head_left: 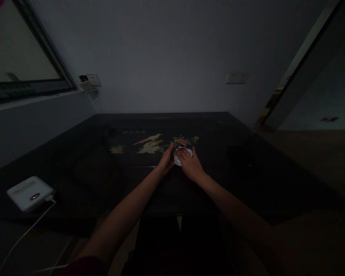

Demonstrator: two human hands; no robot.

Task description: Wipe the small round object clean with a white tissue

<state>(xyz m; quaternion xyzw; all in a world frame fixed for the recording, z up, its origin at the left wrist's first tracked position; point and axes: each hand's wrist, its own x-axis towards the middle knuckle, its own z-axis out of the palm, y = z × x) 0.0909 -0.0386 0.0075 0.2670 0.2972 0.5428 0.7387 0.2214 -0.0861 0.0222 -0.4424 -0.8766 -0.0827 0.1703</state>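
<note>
My left hand (167, 159) is closed around the left side of a small dark object (176, 145) with a shiny edge; dim light and my fingers hide what kind it is. A crumpled white tissue or cloth (177, 161) lies against that object. Over the white piece, my right hand (191, 165) presses with its fingers, holding it to the object. Both hands are close together above the middle of a dark table (166, 184), just in front of its painted flower-and-bird pattern (149, 145).
A white box-shaped device (30, 193) with a white cable (28, 230) sits at the table's left front. Wall sockets (237, 78) are on the back wall, with a plugged-in adapter (87, 86) at the left corner. A dark, indistinct item (243, 157) lies on the right side.
</note>
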